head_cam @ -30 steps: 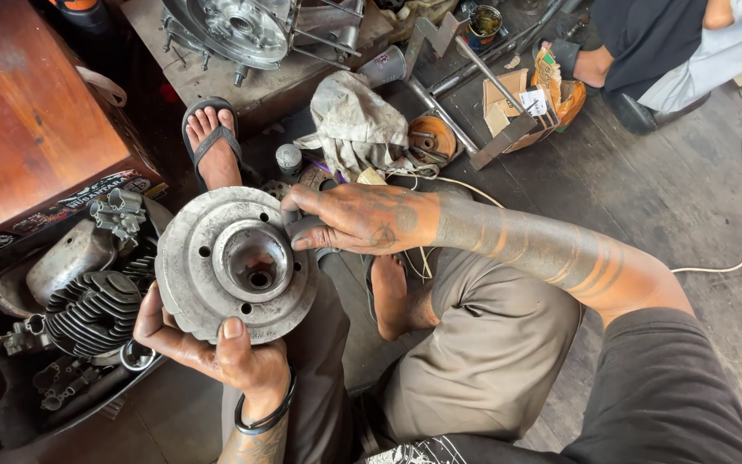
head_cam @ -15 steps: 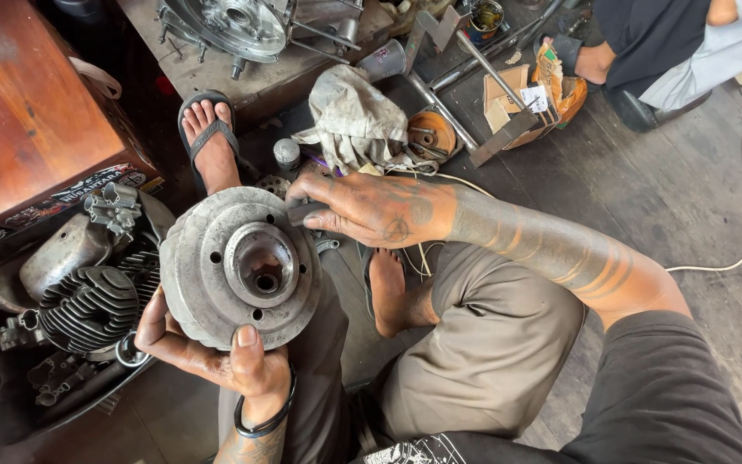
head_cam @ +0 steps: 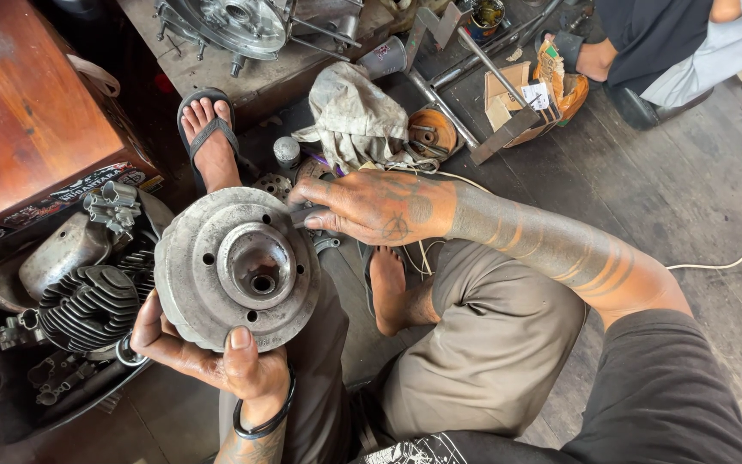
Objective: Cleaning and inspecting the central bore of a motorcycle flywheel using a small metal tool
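Facing up: round grey metal drum (head_cam: 238,268), open bore toward the camera, over the lap.
Left hand (head_cam: 216,361): under the lower rim, grip clamped on it.
Right hand (head_cam: 380,206): at the upper right rim, fingers pinched together on a small part I cannot make out.

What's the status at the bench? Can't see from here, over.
Left hand cradles round metal hub from below, thumb on rim. Right hand grips hub's upper right edge. Finned engine sits beside it, left; dirty rag beyond.
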